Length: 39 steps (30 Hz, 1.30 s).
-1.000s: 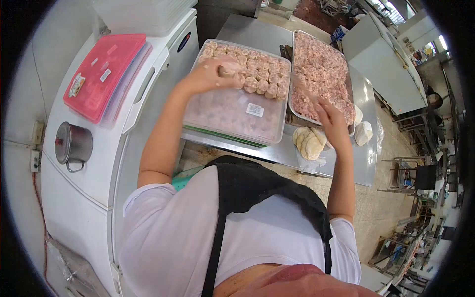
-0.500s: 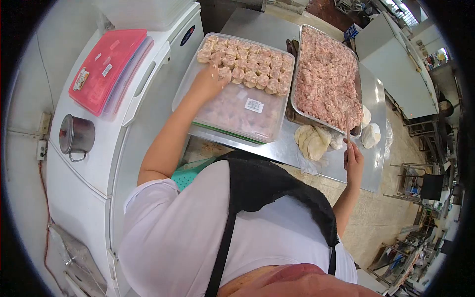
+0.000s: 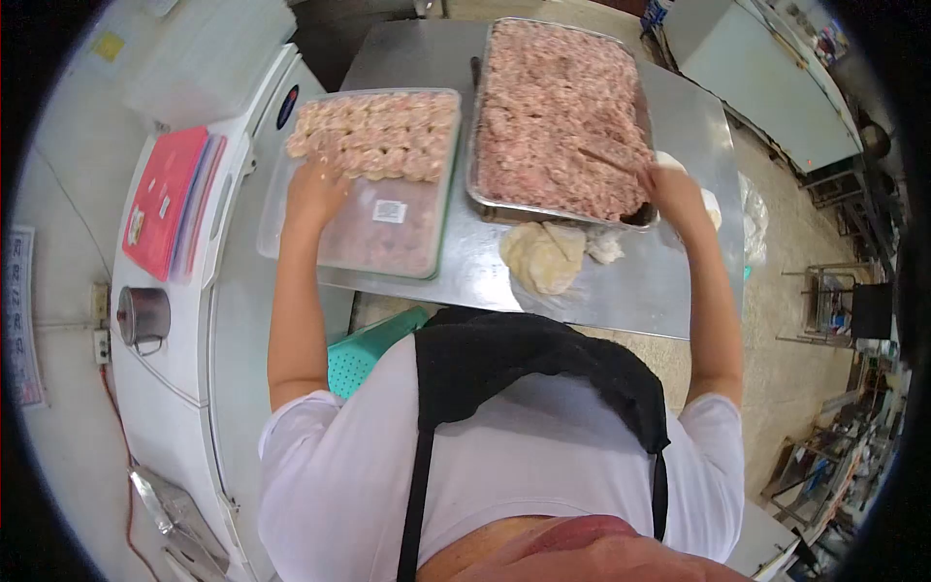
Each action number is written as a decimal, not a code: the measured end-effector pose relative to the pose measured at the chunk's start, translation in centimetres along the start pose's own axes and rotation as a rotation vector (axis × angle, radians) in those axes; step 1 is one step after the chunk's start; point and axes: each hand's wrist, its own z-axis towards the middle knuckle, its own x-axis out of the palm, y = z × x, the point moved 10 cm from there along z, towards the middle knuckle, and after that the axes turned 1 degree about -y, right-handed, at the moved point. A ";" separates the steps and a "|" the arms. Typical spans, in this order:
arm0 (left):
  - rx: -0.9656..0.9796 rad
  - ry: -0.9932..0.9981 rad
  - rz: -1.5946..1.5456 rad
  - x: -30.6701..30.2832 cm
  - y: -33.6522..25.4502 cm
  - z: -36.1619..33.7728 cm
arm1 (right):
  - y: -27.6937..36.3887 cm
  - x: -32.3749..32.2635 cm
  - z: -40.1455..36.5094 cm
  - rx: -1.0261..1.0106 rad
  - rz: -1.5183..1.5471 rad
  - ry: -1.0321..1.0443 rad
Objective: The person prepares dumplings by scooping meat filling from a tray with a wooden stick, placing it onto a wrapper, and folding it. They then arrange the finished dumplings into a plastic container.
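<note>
My left hand (image 3: 317, 192) lies over the lower left end of the rows of open-topped meat dumplings (image 3: 398, 124), fingers stretched out, apart and slightly blurred. The dumplings fill the far part of a clear plastic lid (image 3: 335, 238) with a white label, set on a container. My right hand (image 3: 676, 194) is closed around a thin flat spreading tool (image 3: 609, 159), whose blade lies on the ground meat filling (image 3: 553, 107). That filling heaps a large metal tray (image 3: 470, 175). A stack of round dough wrappers (image 3: 543, 257) sits below the tray, near the table edge.
The steel table (image 3: 465, 257) carries the trays, beside a white chest freezer (image 3: 179, 369). On the freezer are red and clear lids (image 3: 165, 204) and a metal mug (image 3: 144, 315). A green perforated basket (image 3: 354, 364) stands below the table edge. Plastic bags lie at the right.
My right hand has moved up with the spreading tool, farther over the meat. My left hand stays at the dumplings' left end, its fingers straighter. The view has shifted, so the trays appear farther left.
</note>
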 end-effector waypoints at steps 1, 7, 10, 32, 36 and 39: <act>0.011 0.006 0.005 -0.4 -2.1 -0.5 | -1.1 -0.7 1.7 -0.013 -0.076 -0.051; 0.484 -0.046 -0.461 0.5 -22.2 -5.6 | 0.6 5.4 5.2 -0.263 -0.172 -0.133; 0.599 0.146 -0.537 9.5 -27.8 -8.4 | 1.5 2.9 1.5 -0.292 -0.132 -0.220; -0.376 0.292 -1.836 14.0 -25.0 -2.3 | 3.7 7.5 0.4 -0.183 0.557 0.049; -0.005 0.422 -2.271 10.7 -24.1 -0.5 | 2.0 6.2 0.8 -0.027 0.759 0.083; 0.081 0.548 -2.191 5.1 -24.5 -1.1 | 0.7 5.3 1.0 0.046 0.811 0.038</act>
